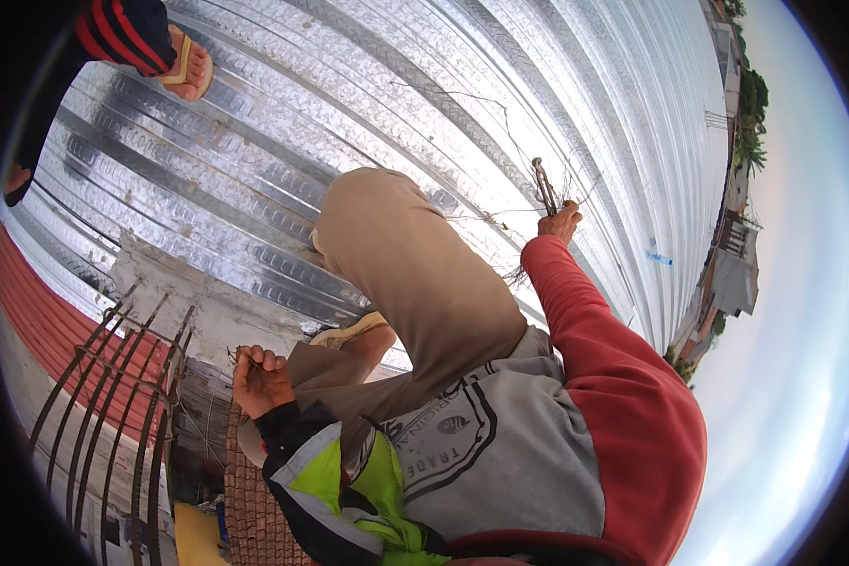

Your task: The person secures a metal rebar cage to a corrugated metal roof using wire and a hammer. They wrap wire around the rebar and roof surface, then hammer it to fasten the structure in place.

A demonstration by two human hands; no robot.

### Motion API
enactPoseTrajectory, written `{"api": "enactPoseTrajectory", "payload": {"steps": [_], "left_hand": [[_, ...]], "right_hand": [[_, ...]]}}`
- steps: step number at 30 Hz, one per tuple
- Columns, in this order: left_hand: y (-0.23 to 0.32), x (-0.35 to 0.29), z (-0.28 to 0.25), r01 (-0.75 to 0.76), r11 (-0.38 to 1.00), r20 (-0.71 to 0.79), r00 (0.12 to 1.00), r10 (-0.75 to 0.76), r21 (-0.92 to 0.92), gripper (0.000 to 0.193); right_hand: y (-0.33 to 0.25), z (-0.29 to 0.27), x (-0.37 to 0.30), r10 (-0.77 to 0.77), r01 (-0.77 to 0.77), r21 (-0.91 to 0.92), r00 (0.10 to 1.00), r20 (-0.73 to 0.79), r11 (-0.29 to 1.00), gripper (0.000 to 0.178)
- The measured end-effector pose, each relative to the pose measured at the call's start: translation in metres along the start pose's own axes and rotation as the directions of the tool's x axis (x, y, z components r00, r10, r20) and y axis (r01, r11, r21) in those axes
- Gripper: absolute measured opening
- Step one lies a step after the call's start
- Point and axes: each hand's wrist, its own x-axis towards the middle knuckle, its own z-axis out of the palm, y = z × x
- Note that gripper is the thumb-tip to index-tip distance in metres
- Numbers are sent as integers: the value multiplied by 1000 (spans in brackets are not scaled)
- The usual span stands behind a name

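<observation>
On the right, my right hand [560, 223], in a red sleeve, is closed around rusty pincers [543, 187] above the corrugated metal roofing [368, 113]. Thin, tangled wires [506, 111] spread around the tool and across the sheets; whether the hand also grips some of them I cannot tell. My left hand [262, 385], at the lower left, has its fingers curled in a pinch. A short bit of dark wire [235, 356] sticks out at its fingertips. Close by that hand stand several rusty reinforcing bars [113, 377], tied with cross pieces beside a rough concrete ledge [184, 283].
At the upper left another person's foot [191, 71] in a flip-flop stands on the sheets. A blue plastic bottle [658, 258] lies to the right, near the roof's edge. Below the bars are red roofing [42, 292] and a tiled roof [255, 500]. My bent knee [377, 203] is between my hands.
</observation>
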Motion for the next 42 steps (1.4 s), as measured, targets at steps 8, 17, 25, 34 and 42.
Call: {"api": "enactPoseTrajectory", "payload": {"steps": [8,17,25,34,42], "left_hand": [[42,-114,148,85,986,72,993,-96,143,14],[57,-229,285,129,974,136,978,-155,187,15],[39,-289,425,167,934,313,911,-269,316,15],[41,-193,446,233,774,454,697,-555,589,24],[-144,-184,619,286,538,326,546,-771,793,25]], "right_hand": [[36,-196,77,-109,113,25,987,-121,993,51],[74,-394,124,-25,27,15,993,-119,1000,53],[173,-504,116,62,-44,96,979,-195,994,55],[302,-621,57,177,-156,110,962,-206,982,51],[399,-654,34,297,-280,107,930,-216,954,51]]}}
